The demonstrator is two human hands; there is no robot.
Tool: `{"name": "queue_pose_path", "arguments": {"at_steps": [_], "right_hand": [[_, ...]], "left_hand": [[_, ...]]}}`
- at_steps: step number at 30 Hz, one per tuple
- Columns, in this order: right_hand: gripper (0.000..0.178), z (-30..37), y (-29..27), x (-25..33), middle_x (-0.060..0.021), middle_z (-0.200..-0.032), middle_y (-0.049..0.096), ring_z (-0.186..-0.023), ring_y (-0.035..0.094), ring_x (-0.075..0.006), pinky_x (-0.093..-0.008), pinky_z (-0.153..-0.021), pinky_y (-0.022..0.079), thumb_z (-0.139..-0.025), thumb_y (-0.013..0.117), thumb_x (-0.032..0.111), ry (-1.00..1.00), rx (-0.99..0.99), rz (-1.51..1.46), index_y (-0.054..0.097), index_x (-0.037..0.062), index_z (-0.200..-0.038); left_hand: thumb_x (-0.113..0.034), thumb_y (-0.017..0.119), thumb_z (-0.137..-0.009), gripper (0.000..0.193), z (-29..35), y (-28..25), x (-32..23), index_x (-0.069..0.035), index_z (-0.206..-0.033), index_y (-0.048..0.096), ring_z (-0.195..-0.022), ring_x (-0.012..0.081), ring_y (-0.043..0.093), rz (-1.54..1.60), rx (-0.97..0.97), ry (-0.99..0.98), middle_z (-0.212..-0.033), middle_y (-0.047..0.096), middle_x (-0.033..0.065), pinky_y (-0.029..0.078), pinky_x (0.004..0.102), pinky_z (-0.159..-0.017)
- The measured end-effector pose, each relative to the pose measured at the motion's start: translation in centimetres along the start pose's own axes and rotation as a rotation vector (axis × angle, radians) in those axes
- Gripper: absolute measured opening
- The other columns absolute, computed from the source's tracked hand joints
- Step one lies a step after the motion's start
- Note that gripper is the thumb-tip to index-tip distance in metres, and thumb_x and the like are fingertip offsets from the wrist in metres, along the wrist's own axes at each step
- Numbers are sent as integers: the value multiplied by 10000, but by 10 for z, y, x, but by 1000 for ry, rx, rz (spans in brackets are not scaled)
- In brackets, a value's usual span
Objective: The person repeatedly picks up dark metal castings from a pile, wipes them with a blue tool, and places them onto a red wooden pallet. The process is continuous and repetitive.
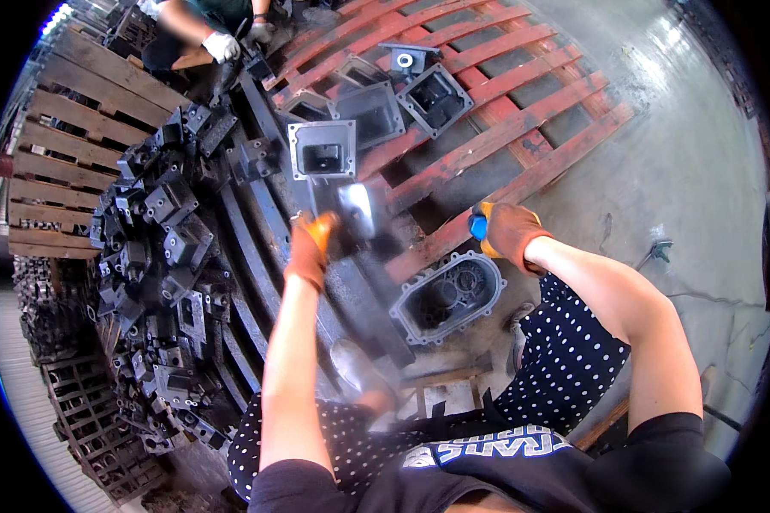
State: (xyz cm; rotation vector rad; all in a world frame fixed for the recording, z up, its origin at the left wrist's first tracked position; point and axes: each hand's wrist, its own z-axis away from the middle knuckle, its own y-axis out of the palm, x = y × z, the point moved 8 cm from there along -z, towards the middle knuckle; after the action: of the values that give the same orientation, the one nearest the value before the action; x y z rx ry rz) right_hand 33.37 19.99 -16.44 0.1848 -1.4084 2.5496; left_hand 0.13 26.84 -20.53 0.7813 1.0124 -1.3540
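Note:
My left hand (312,248), in an orange-brown glove, is closed at the edge of a blurred metal part (357,209) with a bright, shiny face. My right hand (512,232), gloved alike, is wrapped round a blue object (477,227); most of it is hidden in the fist, so its kind does not show. Below and between my hands lies an open cast-metal housing (447,297) with a lobed, bolt-holed rim, touched by neither hand. Just beyond my left hand a square box-shaped casting (322,150) stands with its open side up.
More box-shaped castings (436,100) rest on the red slatted pallet (522,115) ahead. Dark castings (175,248) are heaped on my left, beside wooden pallets (68,162). Across the heap, at the far left, another person's gloved hand (222,47) is at work. Concrete floor (684,188) lies right.

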Motion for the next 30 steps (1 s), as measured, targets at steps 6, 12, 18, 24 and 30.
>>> {"name": "queue_pose_path", "arguments": {"at_steps": [6, 12, 18, 24, 30], "right_hand": [[375, 3, -1, -7, -195, -992, 683, -981, 648, -365, -426, -807, 514, -773, 692, 250, 33, 1, -73, 630, 77, -1100], [304, -11, 4, -8, -216, -988, 679, -964, 659, -357, -417, -821, 522, -808, 644, 204, 71, 30, -8, 644, 4, -1037], [301, -5, 5, -7, -240, -973, 669, -966, 645, -382, -435, -809, 517, -836, 609, 186, 3, 4, -14, 630, -20, -1055], [325, -22, 34, -30, -241, -1031, 661, -993, 632, -393, -454, -841, 502, -829, 606, 178, -200, -193, -3, 633, 39, -1122], [376, -35, 33, -30, -176, -997, 682, -926, 660, -338, -388, -775, 514, -817, 565, 138, -139, -69, -66, 608, 64, -1184]], "left_hand": [[-125, 642, -857, 217, -102, 29, -156, -14, -1043, 639, -720, 198, 649, -678, -63, 715, -853, 696, 139, 509, 342, -660], [-180, 456, -919, 341, -190, 58, -141, -243, -1238, 559, -1132, 251, 596, -1648, -423, 781, -1206, 633, 25, 458, 451, -889], [-222, 590, -823, 482, -194, -3, -88, -190, -1299, 530, -1056, 337, 623, -1468, -366, 498, -1219, 612, 121, 512, 486, -838], [-130, 644, -739, 280, -31, -59, 40, -114, -1017, 664, -874, 355, 677, -1700, 630, 460, -904, 692, 152, 541, 461, -715], [-210, 639, -795, 412, 121, -139, 122, -172, -1203, 605, -982, 313, 664, -1758, 853, 58, -1026, 682, 145, 512, 433, -789]]}}
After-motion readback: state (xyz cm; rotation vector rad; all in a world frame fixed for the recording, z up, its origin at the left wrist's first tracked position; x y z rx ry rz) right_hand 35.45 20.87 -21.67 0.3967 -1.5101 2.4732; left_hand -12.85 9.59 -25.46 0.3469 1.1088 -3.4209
